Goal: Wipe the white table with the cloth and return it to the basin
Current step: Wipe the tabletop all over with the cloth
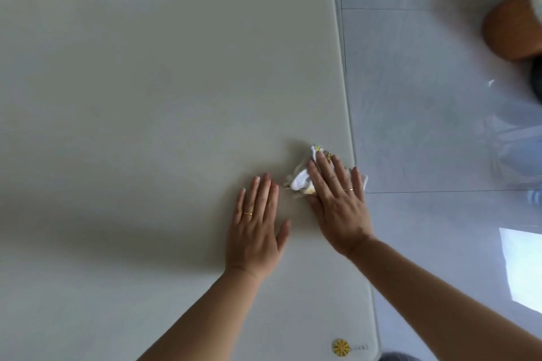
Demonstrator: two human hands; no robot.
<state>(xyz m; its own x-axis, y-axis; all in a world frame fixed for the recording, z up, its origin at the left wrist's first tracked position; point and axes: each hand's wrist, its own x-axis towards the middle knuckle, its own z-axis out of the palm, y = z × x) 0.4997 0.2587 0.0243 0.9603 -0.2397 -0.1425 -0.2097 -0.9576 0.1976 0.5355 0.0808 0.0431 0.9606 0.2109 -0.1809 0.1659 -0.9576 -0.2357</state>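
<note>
Most of the cloth [305, 177] is hidden under the right hand [337, 199], so its full outline cannot be made out; only a crumpled white bunch with a few yellow marks shows past the fingertips and the thumb side, and a small corner peeks out beyond the little finger at the counter [146, 82] edge. What shows of it runs roughly across the counter, from left to right, toward the right edge. It lies on the counter near that edge, about midway along its length. The right hand's grip is splayed and pressed flat on the cloth, fingers apart, not closed around it. The left hand [258, 228] rests just beside it, palm down on the bare counter, fingers spread and holding nothing. A brown blurred object [510, 29] at the upper right is cut off by the frame and too smeared to identify. A small gold emblem [341, 347] sits at the counter's near right corner.
</note>
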